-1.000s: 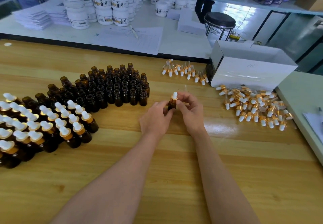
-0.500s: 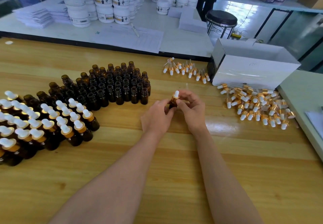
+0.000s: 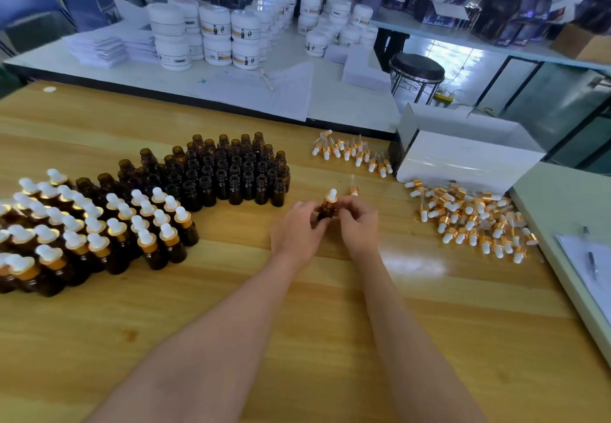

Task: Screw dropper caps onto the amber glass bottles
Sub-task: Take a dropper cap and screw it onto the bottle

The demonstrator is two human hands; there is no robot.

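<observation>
Amber glass bottles already capped [image 3: 99, 234], with white bulbs and gold collars, crowd your left side of the pale wooden table [image 3: 297, 307]. That batch looks done. Behind them stands a dense block of open-necked amber bottles [image 3: 231, 171], so I'd judge you roughly halfway. A loose heap of gold-and-white dropper caps [image 3: 469, 221] lies to your right. Between them, your left hand [image 3: 297, 231] grips one small amber bottle [image 3: 325, 209] while your right hand [image 3: 358, 221] pinches its white-bulbed cap [image 3: 331, 195] at the collar — whether it's fully tight can't be told.

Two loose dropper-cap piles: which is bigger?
The dropper-cap pile in front of the white box; the row left of the box holds far fewer caps.
</observation>
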